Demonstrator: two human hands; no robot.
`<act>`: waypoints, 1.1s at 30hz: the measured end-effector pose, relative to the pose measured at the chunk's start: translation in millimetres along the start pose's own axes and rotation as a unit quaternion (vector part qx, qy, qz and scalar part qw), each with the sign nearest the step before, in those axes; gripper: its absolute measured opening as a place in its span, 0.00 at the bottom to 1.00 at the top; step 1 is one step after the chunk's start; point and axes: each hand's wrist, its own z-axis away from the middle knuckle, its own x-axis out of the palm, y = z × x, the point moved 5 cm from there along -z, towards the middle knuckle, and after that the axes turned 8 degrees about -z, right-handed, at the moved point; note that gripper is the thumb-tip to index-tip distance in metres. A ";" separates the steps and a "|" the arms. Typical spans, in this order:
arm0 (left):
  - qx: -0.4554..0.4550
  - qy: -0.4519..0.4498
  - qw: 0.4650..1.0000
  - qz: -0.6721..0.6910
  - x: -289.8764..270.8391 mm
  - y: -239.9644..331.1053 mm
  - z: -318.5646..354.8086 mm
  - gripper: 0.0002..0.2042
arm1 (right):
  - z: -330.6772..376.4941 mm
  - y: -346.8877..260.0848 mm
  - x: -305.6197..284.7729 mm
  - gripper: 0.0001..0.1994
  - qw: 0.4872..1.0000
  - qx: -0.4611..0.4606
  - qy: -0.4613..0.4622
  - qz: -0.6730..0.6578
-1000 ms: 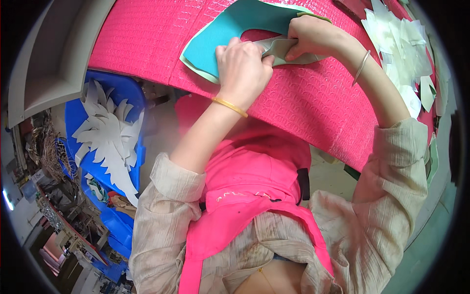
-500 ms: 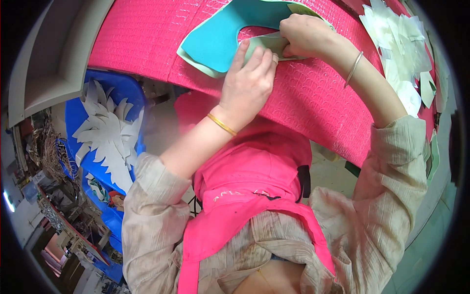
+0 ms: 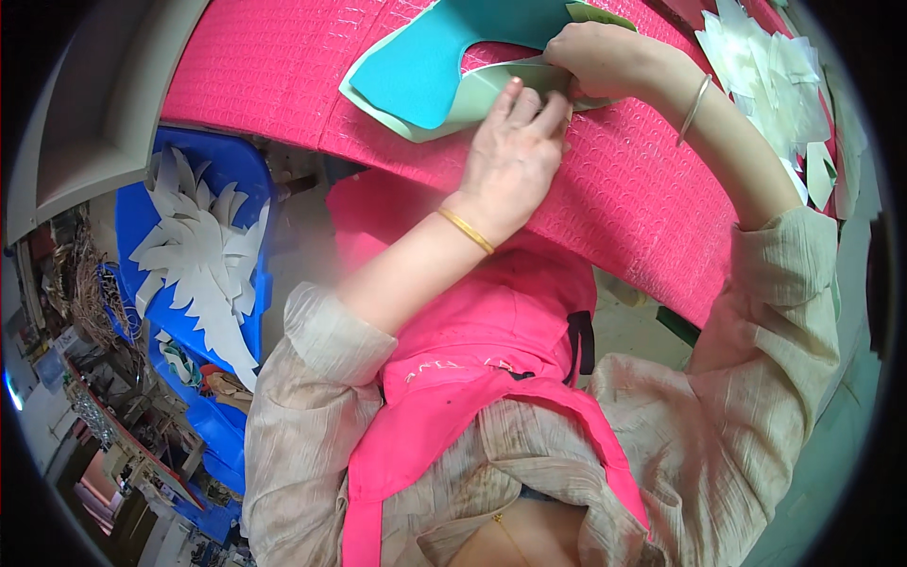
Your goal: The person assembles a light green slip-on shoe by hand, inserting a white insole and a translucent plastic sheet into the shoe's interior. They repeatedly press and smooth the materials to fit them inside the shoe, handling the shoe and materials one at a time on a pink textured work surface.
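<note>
A curved turquoise piece [image 3: 411, 80] of sheet material, shaped like a shoe upper, lies on the pink work surface. Beneath it, a pale green layer [image 3: 480, 95] shows as a border and along the near arm of the curve. My left hand [image 3: 515, 161] rests its outstretched fingers on that near arm, index finger foremost, some fingers bent. Curled over the right end of the piece is my right hand [image 3: 609, 59], thumb and fingers closed on its edge; the fingertips are partly hidden. An olive-green patch [image 3: 600, 14] shows behind the right hand.
The pink quilted surface [image 3: 605, 180] spans the top of the view. White cut pieces [image 3: 213, 250] fill a blue bin [image 3: 142, 184] at left. A stack of translucent pale sheets [image 3: 763, 80] lies at far right. A grey panel [image 3: 90, 113] stands at upper left.
My left hand has slid to the right along the near arm, closer to my right hand. My right hand has shifted slightly right. More of the pale green layer shows.
</note>
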 end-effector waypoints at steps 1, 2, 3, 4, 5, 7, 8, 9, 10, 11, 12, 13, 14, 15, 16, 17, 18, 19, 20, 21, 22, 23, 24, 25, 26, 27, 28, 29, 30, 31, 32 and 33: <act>0.007 0.002 1.000 -0.008 1.7 2.0 -0.5 0.18 | 1.9 -1.6 -3.9 0.09 1.000 0.006 -0.009 0.002; -0.004 -0.001 1.000 0.006 2.9 -0.3 0.2 0.18 | 2.3 -1.4 -5.0 0.09 1.000 0.012 -0.017 0.005; -0.012 -0.003 1.000 0.021 2.8 -1.9 1.5 0.18 | 2.1 0.5 -3.7 0.09 1.000 0.005 -0.007 0.017; -0.019 -0.005 0.999 0.036 3.1 -2.7 2.1 0.18 | -0.1 4.9 0.1 0.09 1.000 -0.003 0.003 0.028; -0.020 -0.007 0.999 0.033 2.7 -0.8 0.0 0.18 | -1.5 8.6 4.0 0.08 0.999 -0.011 0.014 0.040; -0.025 -0.009 0.999 0.031 3.3 3.1 -8.2 0.18 | -2.9 14.0 12.9 0.08 0.997 -0.041 0.022 0.054; -0.020 0.007 0.999 0.034 4.5 5.3 -9.1 0.18 | -2.0 15.1 14.7 0.08 0.996 -0.056 0.026 0.061; -0.017 0.021 0.999 0.034 6.8 6.6 -7.6 0.18 | -1.1 16.6 12.9 0.08 0.997 -0.043 0.004 0.070; -0.014 0.034 0.999 0.034 8.3 7.6 -6.6 0.18 | 1.5 17.7 7.4 0.07 0.996 -0.029 -0.017 0.079; -0.019 0.028 0.999 0.039 10.6 7.1 -6.2 0.18 | 2.7 19.2 5.4 0.07 0.995 -0.015 -0.039 0.087; -0.021 0.023 0.998 0.047 12.2 7.0 -6.1 0.19 | 2.4 18.7 6.9 0.07 0.994 -0.018 -0.028 0.103; -0.024 0.017 0.998 0.055 13.7 7.3 -6.6 0.19 | 1.1 18.4 10.9 0.06 0.993 -0.021 -0.017 0.118; -0.022 0.014 0.999 0.032 15.1 11.4 -9.7 0.19 | 0.8 19.0 12.8 0.06 0.991 -0.023 -0.006 0.133; -0.021 0.010 1.000 0.009 17.4 17.9 -13.5 0.19 | 2.3 20.0 12.2 0.06 0.992 -0.038 0.008 0.119; -0.021 0.005 1.000 -0.014 19.7 22.2 -15.8 0.19 | 5.3 22.5 11.0 0.05 0.993 -0.053 0.022 0.104; -0.013 0.023 0.998 -0.049 21.8 23.0 -16.8 0.18 | 7.5 23.2 10.5 0.05 0.993 -0.067 0.036 0.090; -0.020 0.029 0.999 -0.020 24.6 21.1 -16.7 0.18 | 5.1 24.1 14.9 0.07 0.994 -0.030 -0.009 0.100; -0.027 0.034 0.999 0.009 26.7 18.1 -15.7 0.18 | 0.1 21.5 17.7 0.09 0.992 0.006 -0.055 0.110; -0.034 0.039 0.998 0.038 27.7 17.0 -14.9 0.18 | -0.9 22.2 21.8 0.11 0.987 0.043 -0.101 0.120; -0.049 0.043 0.996 0.059 23.8 18.8 -21.4 0.18 | 3.8 18.7 18.6 0.11 0.986 -0.008 -0.075 0.146; -0.049 0.040 0.998 0.031 25.6 23.5 -24.7 0.18 | 14.0 16.5 14.5 0.12 0.982 -0.059 -0.050 0.172; -0.049 0.037 0.998 0.004 27.8 28.0 -28.0 0.18 | 18.5 17.3 14.0 0.12 0.980 -0.071 -0.035 0.184; -0.051 0.031 0.998 -0.023 30.6 31.0 -29.3 0.19 | 20.0 18.8 15.3 0.12 0.981 -0.073 -0.017 0.181; -0.043 0.078 0.995 -0.033 31.8 30.0 -30.3 0.18 | 18.3 22.1 13.8 0.12 0.981 -0.062 -0.013 0.181; -0.053 0.081 0.995 -0.006 33.3 30.2 -29.8 0.17 | 17.1 22.5 12.9 0.12 0.982 -0.049 -0.018 0.183; -0.062 0.085 0.994 0.021 31.4 30.4 -30.7 0.16 | 17.2 24.4 10.1 0.12 0.983 -0.032 -0.019 0.178; -0.071 0.089 0.992 0.048 30.4 30.8 -31.2 0.16 | 17.5 27.6 5.7 0.12 0.985 -0.015 -0.013 0.172; -0.067 0.080 0.994 0.018 33.0 34.9 -33.4 0.15 | 23.5 32.2 -0.4 0.12 0.988 -0.006 0.009 0.157; -0.072 0.072 0.994 -0.027 36.2 34.2 -37.5 0.15 | 24.7 34.7 -12.4 0.13 0.989 -0.019 0.056 0.139; -0.071 0.065 0.993 -0.060 38.7 36.8 -41.1 0.15 | 38.3 36.3 -18.7 0.13 0.987 -0.024 0.109 0.117; -0.040 0.071 0.992 -0.092 38.4 40.4 -44.4 0.14 | 45.7 46.1 -24.0 0.13 0.985 -0.028 0.140 0.098; -0.004 0.079 0.990 -0.117 35.5 45.7 -49.8 0.13 | 57.8 54.2 -22.7 0.14 0.982 -0.021 0.165 0.091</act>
